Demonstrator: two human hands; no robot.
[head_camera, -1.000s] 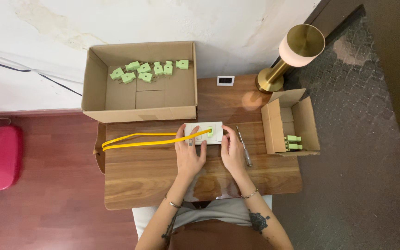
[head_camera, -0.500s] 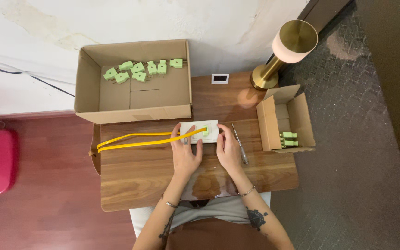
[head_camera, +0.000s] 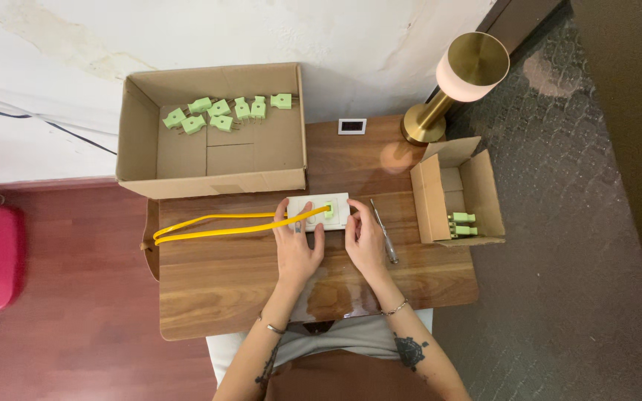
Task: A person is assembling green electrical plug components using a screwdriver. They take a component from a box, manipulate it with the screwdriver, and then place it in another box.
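Fingers of the left hand [head_camera: 296, 249] lie spread and flat, their tips pressing on the near edge of the white plate [head_camera: 318, 211] and over the yellow cable [head_camera: 224, 225] where it meets the plate; nothing is pinched between them. Beside it, the right hand [head_camera: 364, 239] rests with its fingers loosely curled against the plate's right end, touching it but not closed round it.

That plate lies flat near the back edge of the table [head_camera: 217, 297], about midway along it, with a small green plug [head_camera: 328, 211] seated in its face. From the plug the cable runs left as a doubled loop towards the left edge. I judge the plate light, rigid and smooth, apt to slide on the polished wood unless held down at its ends; the cable looks springy and will want to tug the plug sideways. The plug looks small and hard, best taken by its sides with two fingertips.

Just right of the right hand lies a thin screwdriver [head_camera: 384, 232]. At the right edge stands a small box [head_camera: 458, 193], open, with a few green plugs inside. Behind the table's left half sits a big box [head_camera: 213, 134] holding more green plugs along its far wall. A brass lamp [head_camera: 451, 85] stands at the back right corner, a small white tile [head_camera: 351, 126] near it.
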